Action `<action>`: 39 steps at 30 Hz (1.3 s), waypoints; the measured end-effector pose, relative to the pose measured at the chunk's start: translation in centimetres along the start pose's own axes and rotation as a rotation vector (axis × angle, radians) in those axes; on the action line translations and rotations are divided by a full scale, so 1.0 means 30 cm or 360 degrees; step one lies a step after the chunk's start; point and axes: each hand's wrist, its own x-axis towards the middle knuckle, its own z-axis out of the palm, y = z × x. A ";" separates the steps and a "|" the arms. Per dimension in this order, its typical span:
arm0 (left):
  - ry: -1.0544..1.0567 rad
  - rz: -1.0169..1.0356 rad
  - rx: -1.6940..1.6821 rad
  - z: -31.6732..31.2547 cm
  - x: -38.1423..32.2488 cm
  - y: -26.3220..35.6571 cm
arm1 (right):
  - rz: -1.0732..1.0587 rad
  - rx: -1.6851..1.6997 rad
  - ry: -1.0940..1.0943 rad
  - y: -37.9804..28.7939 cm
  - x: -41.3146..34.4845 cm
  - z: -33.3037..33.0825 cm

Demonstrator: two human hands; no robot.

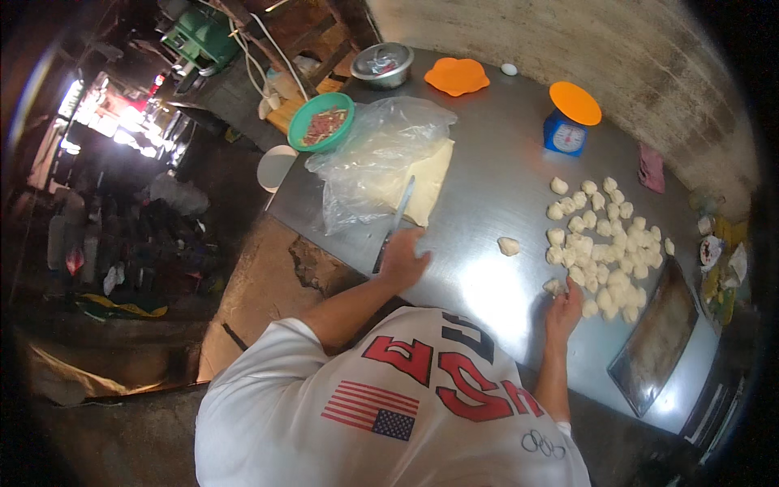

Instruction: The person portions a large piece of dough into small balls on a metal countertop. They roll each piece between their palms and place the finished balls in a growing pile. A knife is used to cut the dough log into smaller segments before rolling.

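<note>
My left hand [403, 260] is at the table's near edge, thumb and forefinger apart. Beside it lies a knife [405, 199], its dark handle showing along the hand's left side and its blade resting over a thick sheet of pale dough [433, 176]. Clear plastic film [377, 152] covers much of that sheet. On the right, my right hand [566, 309] has a small dough lump [553, 287] between thumb and fingers, low over the steel. Close by is a crowded group of dough pieces [618, 246]. One single dough piece [509, 246] sits apart, between my hands.
A blue dial scale [566, 139] with an orange pan, an orange dish [456, 77], an egg [509, 69] and a lidded steel bowl [382, 66] stand along the back. A green bowl of chopped filling [324, 125] is at the left corner. A dark tray [657, 341] lies right.
</note>
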 end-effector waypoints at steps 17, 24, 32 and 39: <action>-0.0718 0.0030 -0.0224 -0.151 -0.111 -0.087 | 0.0318 0.1061 -0.1479 -0.560 -0.259 0.627; -0.0422 0.1021 0.0193 -0.261 0.264 -0.103 | 0.1436 0.1766 -0.0681 -0.644 -0.167 0.665; -0.0363 0.0209 0.0283 -0.353 0.623 -0.558 | 0.0917 0.0917 -0.0343 -0.624 -0.227 0.759; 0.0695 0.0049 -0.0529 -0.576 0.645 -0.746 | 0.0876 0.0428 -0.0188 -0.636 -0.252 0.784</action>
